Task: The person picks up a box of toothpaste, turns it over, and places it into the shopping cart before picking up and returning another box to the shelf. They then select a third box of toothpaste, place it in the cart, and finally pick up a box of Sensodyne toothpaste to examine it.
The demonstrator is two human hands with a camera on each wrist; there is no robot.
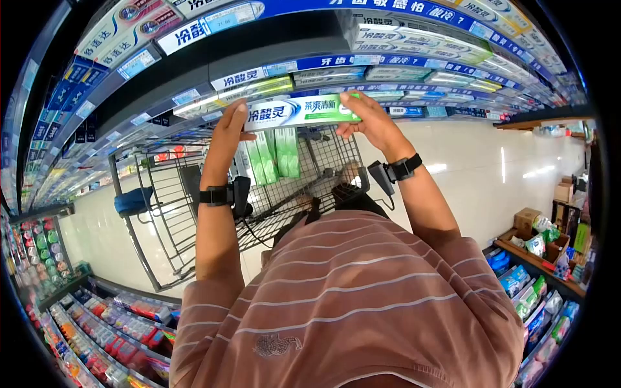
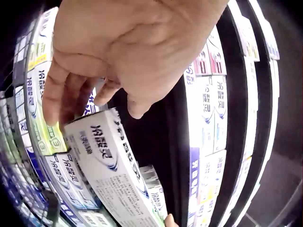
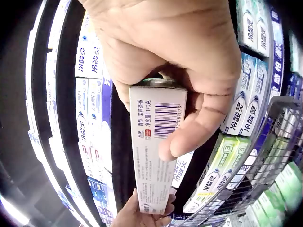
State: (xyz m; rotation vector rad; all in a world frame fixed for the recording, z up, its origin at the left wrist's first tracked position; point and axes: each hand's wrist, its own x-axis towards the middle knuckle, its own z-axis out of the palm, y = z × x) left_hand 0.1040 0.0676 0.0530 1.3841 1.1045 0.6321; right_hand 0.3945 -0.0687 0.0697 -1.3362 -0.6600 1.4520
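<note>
A long white toothpaste box (image 1: 294,111) with green lettering is held level between both hands, in front of the shelf. My right hand (image 1: 375,123) grips its right end; in the right wrist view the right-hand fingers (image 3: 189,137) curl along the printed barcode side. At the other end, my left hand (image 1: 225,139) holds the box between thumb and fingers. The left wrist view shows that left hand (image 2: 128,52) over the box end (image 2: 106,151). Below, green-and-white toothpaste boxes (image 1: 275,158) stand in a wire shopping cart (image 1: 323,155).
Shelves (image 1: 272,39) packed with toothpaste boxes rise in front, with a dark gap on one tier. A blue item (image 1: 133,202) hangs at the cart's left side. Product racks (image 1: 116,323) stand behind at left, and cartons (image 1: 527,220) sit at right on the pale floor (image 1: 466,161).
</note>
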